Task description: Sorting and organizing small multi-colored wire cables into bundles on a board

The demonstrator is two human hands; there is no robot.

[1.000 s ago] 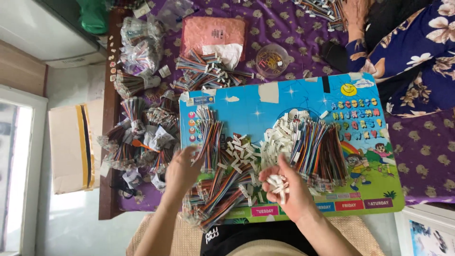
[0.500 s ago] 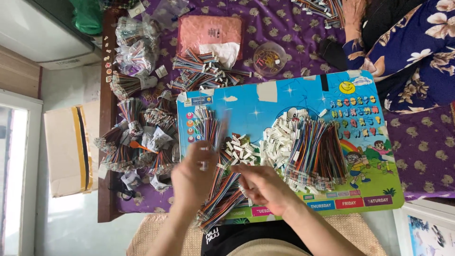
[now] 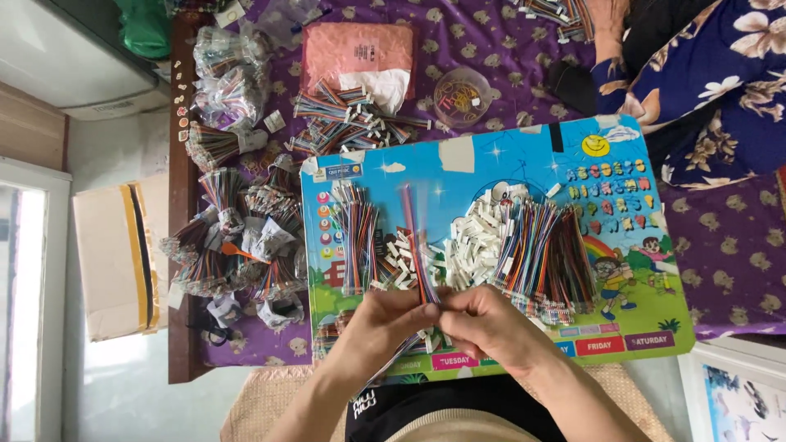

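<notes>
Fingers of both hands pinch one thin bundle of multicoloured ribbon wires (image 3: 413,245): left hand (image 3: 385,315) and right hand (image 3: 483,323) meet at its lower end, the rest sticking up over the blue illustrated cardboard sheet (image 3: 491,168). On the sheet: two combed wire piles, left (image 3: 359,237) and right (image 3: 548,254), one heap of white plastic connectors (image 3: 475,237) between.
</notes>
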